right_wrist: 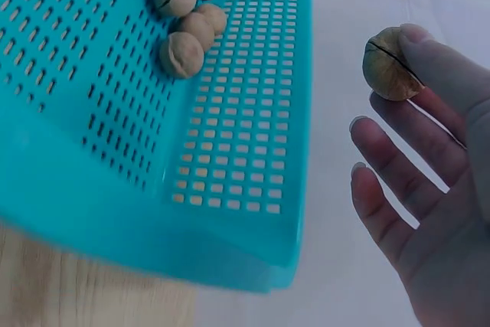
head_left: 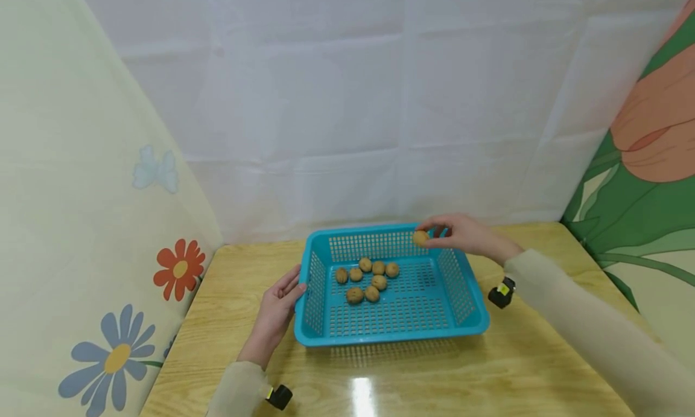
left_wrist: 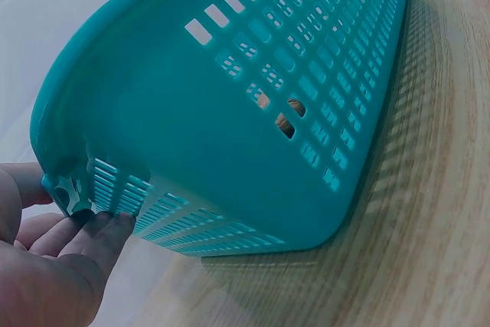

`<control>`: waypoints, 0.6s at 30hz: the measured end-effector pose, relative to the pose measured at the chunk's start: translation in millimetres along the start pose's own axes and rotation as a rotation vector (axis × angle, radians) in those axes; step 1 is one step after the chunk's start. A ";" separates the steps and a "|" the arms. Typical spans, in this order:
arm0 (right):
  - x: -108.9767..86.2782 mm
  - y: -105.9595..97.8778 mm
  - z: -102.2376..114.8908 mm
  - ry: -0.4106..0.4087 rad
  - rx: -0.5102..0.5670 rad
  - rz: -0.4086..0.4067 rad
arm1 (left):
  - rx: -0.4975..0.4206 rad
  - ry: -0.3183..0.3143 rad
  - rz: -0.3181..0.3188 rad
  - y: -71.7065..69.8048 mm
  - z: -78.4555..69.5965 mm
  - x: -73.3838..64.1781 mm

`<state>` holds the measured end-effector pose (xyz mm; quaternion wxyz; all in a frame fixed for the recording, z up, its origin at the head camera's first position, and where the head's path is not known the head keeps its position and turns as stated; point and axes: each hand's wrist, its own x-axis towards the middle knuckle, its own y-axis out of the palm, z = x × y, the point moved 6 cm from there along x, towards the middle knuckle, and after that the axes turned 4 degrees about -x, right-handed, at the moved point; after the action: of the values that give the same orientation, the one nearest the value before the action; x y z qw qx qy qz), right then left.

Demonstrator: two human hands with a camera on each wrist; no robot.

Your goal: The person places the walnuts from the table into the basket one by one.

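A blue plastic basket with slotted walls and floor stands on the wooden table. My left hand grips its left rim, the thumb on top and the other fingers against the outside wall, as the left wrist view also shows. Between thumb and fingertips, my right hand pinches one walnut over the basket's far right part. Several walnuts lie loose on the basket floor, left of its middle. Through the slots in the left wrist view, bits of walnut show.
The wooden table reaches back to a white sheet hanging behind the basket. Printed cloths with flowers hang at the left and right sides. A small black camera sits at each wrist.
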<state>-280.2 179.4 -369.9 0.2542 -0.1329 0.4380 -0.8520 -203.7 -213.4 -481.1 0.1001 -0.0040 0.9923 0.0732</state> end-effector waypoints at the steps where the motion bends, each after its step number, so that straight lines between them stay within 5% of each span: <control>1: 3.9 3.5 0.8 -0.002 0.011 0.003 | 0.000 -0.001 -0.002 -0.2 -0.2 -0.2; 18: 43.0 77.1 1.8 -0.048 0.051 0.170 | 0.016 0.000 -0.007 -0.4 -1.4 0.2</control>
<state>-290.8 117.0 -431.5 0.3395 -0.1089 0.4198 -0.8347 -204.2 -213.9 -479.9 0.1005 -0.0069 0.9928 0.0651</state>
